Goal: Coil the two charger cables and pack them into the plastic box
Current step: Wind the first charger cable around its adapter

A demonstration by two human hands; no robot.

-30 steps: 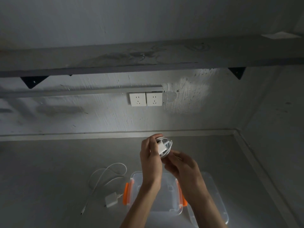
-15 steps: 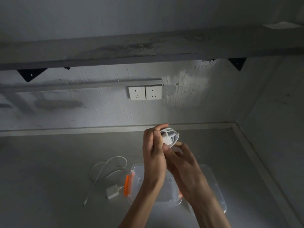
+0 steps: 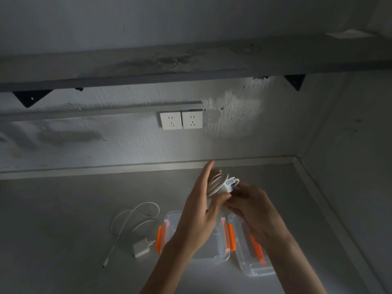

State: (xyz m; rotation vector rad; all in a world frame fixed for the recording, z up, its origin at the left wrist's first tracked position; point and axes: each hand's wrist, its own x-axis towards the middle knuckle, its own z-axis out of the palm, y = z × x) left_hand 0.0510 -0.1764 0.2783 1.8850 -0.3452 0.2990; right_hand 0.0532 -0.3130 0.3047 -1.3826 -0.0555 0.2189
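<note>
The coiled charger (image 3: 222,184) is clamped between the left hand (image 3: 201,211) and right hand (image 3: 252,209), above the open plastic box (image 3: 214,254); the second cable (image 3: 135,221) is left loose to its left.

Two chargers: coiled charger (image 3: 222,184) at twelve, loose charger (image 3: 135,228) at nine. One plastic box (image 3: 218,255), one lid (image 3: 252,266), two wall sockets (image 3: 181,119).

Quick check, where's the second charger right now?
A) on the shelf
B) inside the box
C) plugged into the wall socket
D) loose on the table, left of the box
D: the uncoiled charger lies on the table with its cable looped loose, just left of the box; the other charger is up in both hands.
</note>
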